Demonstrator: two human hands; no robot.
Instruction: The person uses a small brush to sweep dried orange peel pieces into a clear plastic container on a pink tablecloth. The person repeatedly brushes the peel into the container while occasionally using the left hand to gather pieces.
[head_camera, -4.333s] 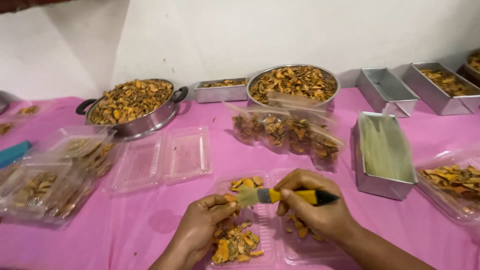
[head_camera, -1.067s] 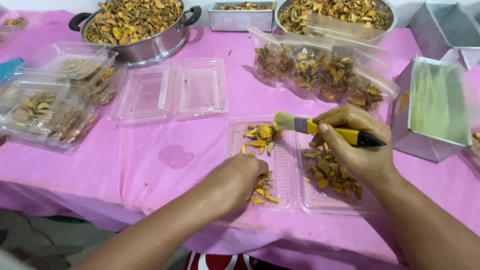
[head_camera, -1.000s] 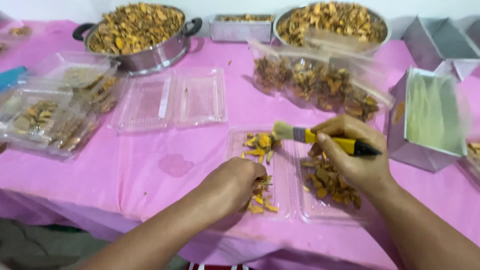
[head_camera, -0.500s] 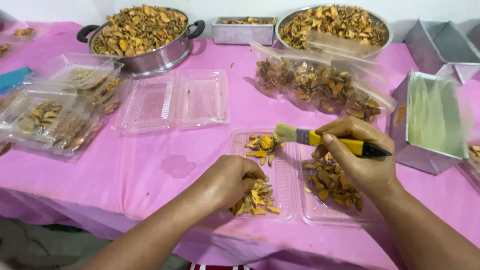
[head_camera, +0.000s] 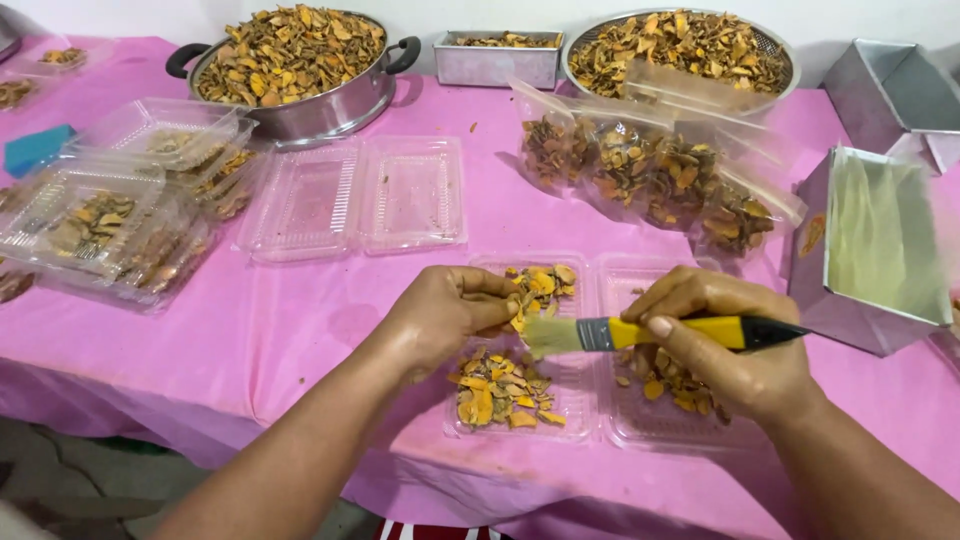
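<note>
My right hand (head_camera: 735, 355) grips a brush with a yellow and black handle (head_camera: 700, 332); its pale bristles (head_camera: 553, 336) point left over an open clear clamshell tray (head_camera: 585, 395). Orange-yellow dried slices (head_camera: 500, 393) lie in the tray's left half, with more in its right half under my right hand. My left hand (head_camera: 445, 315) rests at the tray's left side, fingers curled on slices near the bristles.
Behind stand a pot (head_camera: 295, 65) and a round metal bowl (head_camera: 680, 50) heaped with dried slices, a small metal pan (head_camera: 498, 58), filled plastic bags (head_camera: 650, 170), an empty open clamshell (head_camera: 360, 195), stacked filled clamshells (head_camera: 110, 215) at left, and metal tins (head_camera: 870, 250) at right.
My left hand has moved up from the tray's lower left to the slices beside the bristles. The brush has dropped slightly toward the tray's middle.
</note>
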